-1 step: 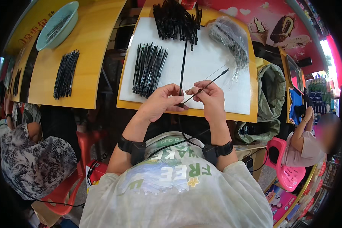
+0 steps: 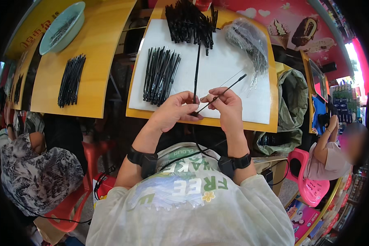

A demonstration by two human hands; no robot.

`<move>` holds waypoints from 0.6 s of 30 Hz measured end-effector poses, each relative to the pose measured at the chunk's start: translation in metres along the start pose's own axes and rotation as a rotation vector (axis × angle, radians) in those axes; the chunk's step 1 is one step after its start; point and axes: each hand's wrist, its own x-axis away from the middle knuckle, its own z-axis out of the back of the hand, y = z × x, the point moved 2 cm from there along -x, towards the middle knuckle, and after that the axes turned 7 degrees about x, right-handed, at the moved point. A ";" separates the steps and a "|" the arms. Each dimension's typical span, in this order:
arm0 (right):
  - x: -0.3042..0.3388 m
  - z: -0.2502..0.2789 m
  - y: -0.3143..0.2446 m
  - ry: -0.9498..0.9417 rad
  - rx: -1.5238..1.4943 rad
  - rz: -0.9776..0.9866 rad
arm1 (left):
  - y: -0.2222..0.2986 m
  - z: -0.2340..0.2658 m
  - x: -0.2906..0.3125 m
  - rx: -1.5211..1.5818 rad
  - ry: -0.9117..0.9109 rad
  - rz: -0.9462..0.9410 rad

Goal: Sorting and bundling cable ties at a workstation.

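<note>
My left hand (image 2: 174,110) is closed, pinching a thin black rod-like strand (image 2: 197,67) that points away from me toward a dark pile. My right hand (image 2: 228,103) pinches a second black strand (image 2: 235,83), tilted up to the right with a small knob at its far end. The near ends of both strands meet between my fingertips. A fine silvery wire (image 2: 232,78) also sticks out from my right fingers. Both hands are over the near edge of a white foam sheet (image 2: 256,104). My fingers hide exactly how the strands join.
On the sheet lie a sorted bundle of black strands (image 2: 162,76), a heaped black pile (image 2: 188,22) and a clear bag of wires (image 2: 246,37). A green basin (image 2: 63,28) and another bundle (image 2: 71,80) occupy the left table. Co-workers sit on both sides.
Almost nothing differs. The strands between my hands have shifted very slightly, and both hands keep their pinch.
</note>
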 end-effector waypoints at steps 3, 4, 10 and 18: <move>0.003 -0.001 -0.008 -0.018 0.039 0.097 | 0.003 -0.002 0.001 0.055 -0.015 0.023; 0.003 -0.001 -0.009 -0.034 -0.001 0.087 | 0.003 0.000 0.000 0.078 0.002 0.009; 0.002 0.007 -0.006 -0.029 0.094 0.095 | 0.004 -0.003 0.004 0.064 -0.013 0.034; 0.000 0.010 -0.006 -0.145 -0.133 0.038 | 0.002 -0.001 0.004 0.024 -0.040 0.088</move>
